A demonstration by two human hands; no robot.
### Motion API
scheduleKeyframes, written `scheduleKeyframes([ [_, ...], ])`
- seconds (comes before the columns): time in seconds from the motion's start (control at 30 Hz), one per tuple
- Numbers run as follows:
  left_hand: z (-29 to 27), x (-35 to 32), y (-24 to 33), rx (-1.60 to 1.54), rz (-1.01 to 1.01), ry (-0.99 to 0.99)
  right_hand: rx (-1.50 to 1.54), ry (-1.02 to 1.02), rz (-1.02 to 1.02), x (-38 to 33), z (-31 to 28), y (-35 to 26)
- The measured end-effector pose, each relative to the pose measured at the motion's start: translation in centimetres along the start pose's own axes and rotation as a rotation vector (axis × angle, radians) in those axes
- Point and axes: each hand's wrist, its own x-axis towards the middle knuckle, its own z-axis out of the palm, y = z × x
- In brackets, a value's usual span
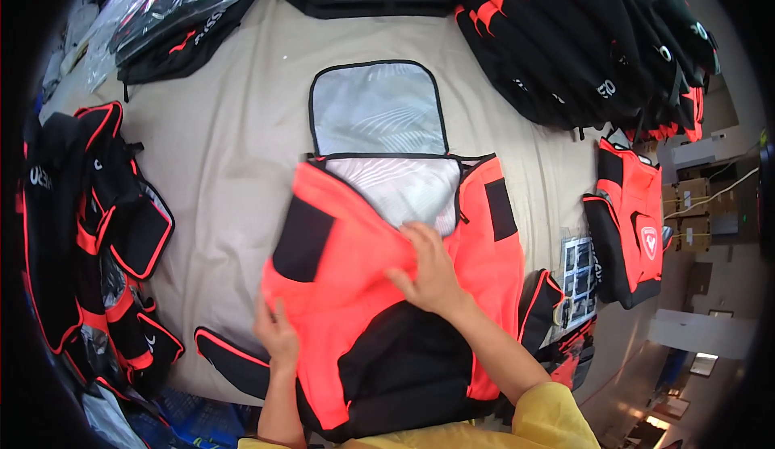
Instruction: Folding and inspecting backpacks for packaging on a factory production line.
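A coral-red and black backpack (371,271) lies flat in front of me, its top end away from me. Its top flap (378,106) is folded back on the cloth, grey patterned lining upward. More of the pale lining (412,187) shows in the gaping top opening. My right hand (432,275) rests on the red front panel, thumb and fingers spread, fingertips by the opening's edge. Beside the bag's left edge is my left hand (276,332), slightly blurred, with thumb and fingers apart and fingertips against the side.
Black bags with red trim (97,239) line the left side. More lie along the far edge, one under clear plastic (182,9). A black stack (565,45) fills the far right. Another red-black bag (634,223) sits at right. Beige cloth (226,167) covers the table.
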Motion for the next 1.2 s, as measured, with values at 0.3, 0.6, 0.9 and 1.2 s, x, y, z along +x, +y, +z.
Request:
scheduleKeyframes([
  [0.3, 4.6, 12.3, 9.5, 0.341, 0.363, 0.209, -0.523, -0.18, 0.065, -4.9, 1.6, 5.3],
  [0.6, 20.1, 15.8, 7.2, 0.464, 0.644, -0.182, -0.428, -0.141, 0.11, -0.9, -0.3, 8.8],
  [0.9, 21.6, 15.5, 7.0, 0.455, 0.659, -0.164, -0.486, -0.271, 0.127, 10.8, -9.6, 18.6],
  [1.2, 20.6, 15.9, 5.8, 0.429, 0.644, -0.159, -0.294, 0.105, -0.016, 0.2, -8.2, 7.4],
])
